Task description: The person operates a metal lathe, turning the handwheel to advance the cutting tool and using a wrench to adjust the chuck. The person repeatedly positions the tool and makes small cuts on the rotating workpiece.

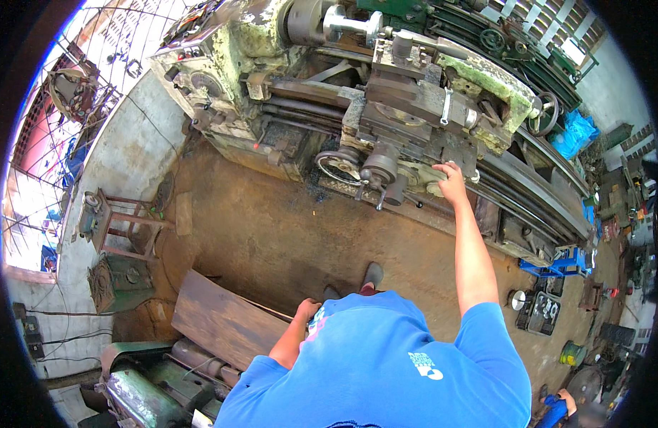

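Note:
A large metal lathe (286, 100) with worn pale-green paint stands in front of me. My right hand (451, 184) reaches out to the front edge of its carriage (450, 148), fingers partly spread, with nothing visible in them. A handwheel (338, 167) and a lever hub (379, 171) sit left of that hand. On the slide above lies a wrench (446, 107). A shiny flanged metal workpiece (354, 25) extends from the chuck (304, 23), near the tool post (401, 48). My left hand (308, 309) is low beside my shirt; its fingers are mostly hidden.
A wooden board (225, 310) and a green machine (140, 389) lie at lower left. A small stand (133, 225) is by the left wall. At right are a black crate (539, 314), a blue rack (557, 264) and another person's blue sleeve (552, 412).

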`<state>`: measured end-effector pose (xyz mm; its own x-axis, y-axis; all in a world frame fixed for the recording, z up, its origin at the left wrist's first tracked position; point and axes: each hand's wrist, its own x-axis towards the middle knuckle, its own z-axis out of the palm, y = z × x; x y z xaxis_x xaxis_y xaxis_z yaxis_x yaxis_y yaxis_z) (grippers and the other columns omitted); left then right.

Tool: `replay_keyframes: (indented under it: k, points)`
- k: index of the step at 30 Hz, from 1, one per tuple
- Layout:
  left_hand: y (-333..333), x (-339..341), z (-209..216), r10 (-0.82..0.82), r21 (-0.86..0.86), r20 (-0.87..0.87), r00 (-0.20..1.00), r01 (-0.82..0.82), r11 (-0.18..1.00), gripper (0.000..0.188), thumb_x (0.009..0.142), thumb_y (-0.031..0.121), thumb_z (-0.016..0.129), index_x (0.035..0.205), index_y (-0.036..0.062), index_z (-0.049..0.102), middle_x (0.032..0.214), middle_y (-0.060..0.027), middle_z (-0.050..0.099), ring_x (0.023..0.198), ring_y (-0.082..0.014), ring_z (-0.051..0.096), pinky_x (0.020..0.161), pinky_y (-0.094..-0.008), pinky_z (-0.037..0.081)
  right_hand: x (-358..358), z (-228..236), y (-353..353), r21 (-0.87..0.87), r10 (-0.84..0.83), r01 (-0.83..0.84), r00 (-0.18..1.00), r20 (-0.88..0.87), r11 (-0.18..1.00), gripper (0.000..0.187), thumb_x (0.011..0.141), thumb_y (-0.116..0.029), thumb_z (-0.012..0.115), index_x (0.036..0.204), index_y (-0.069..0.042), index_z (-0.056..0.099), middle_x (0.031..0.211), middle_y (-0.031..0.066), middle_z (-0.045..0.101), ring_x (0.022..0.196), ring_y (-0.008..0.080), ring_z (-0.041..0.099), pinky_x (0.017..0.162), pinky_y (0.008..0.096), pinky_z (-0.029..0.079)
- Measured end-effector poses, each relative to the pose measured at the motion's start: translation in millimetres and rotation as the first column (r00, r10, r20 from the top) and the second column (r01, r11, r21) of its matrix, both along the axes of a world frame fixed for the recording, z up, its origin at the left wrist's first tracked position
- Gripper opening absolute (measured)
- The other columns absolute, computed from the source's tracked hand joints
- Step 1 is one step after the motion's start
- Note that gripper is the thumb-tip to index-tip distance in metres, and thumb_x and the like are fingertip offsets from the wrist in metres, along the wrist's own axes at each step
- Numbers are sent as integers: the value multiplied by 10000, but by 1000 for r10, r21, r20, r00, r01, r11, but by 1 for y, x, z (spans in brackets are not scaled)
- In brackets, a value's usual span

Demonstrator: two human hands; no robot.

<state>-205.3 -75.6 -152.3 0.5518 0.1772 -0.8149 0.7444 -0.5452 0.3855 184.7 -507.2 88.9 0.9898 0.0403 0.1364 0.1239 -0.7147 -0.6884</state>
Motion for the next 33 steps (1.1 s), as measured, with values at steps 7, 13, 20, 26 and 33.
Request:
replay_keyframes:
  k: [7,13,20,26,33]
  points:
    - [6,-2,-10,4,2,27,1000,-4,1000,473,785,352,689,1137,35,683,1167,-193,656,1109,-302,625,964,-371,475,-1,2,1,-26,-12,12,1000,-5,1000,549,617,46,528,1100,-144,707,1295,170,537,1283,322,441,1090,371,348]
    - [15,0,-12,15,5,20,1000,-15,1000,459,791,346,685,1121,27,686,1133,-199,668,1075,-310,640,937,-371,488,-2,2,3,-3,-31,31,1000,7,1000,553,614,49,525,1100,-142,707,1292,164,540,1276,316,450,1084,364,351]
    - [21,1,-9,82,-22,30,996,-81,996,431,798,327,678,1080,2,688,1059,-202,691,1011,-313,664,877,-371,514,0,-2,2,39,-35,33,999,32,999,543,613,41,537,1094,-142,709,1296,177,533,1281,321,444,1081,360,355]
    - [25,2,-5,65,-88,-44,997,-69,994,399,821,284,671,1094,-6,678,898,-173,704,699,-243,672,647,-354,528,1,-4,1,33,-36,36,999,24,999,548,616,42,538,1103,-144,705,1301,172,530,1292,316,434,1085,363,354]
    - [25,1,-6,43,-22,17,999,-42,999,423,850,238,663,1192,-7,620,822,-150,695,568,-206,631,538,-334,498,-1,-1,2,35,-44,43,999,15,998,542,616,40,542,1098,-143,707,1309,172,527,1293,320,434,1092,365,347]
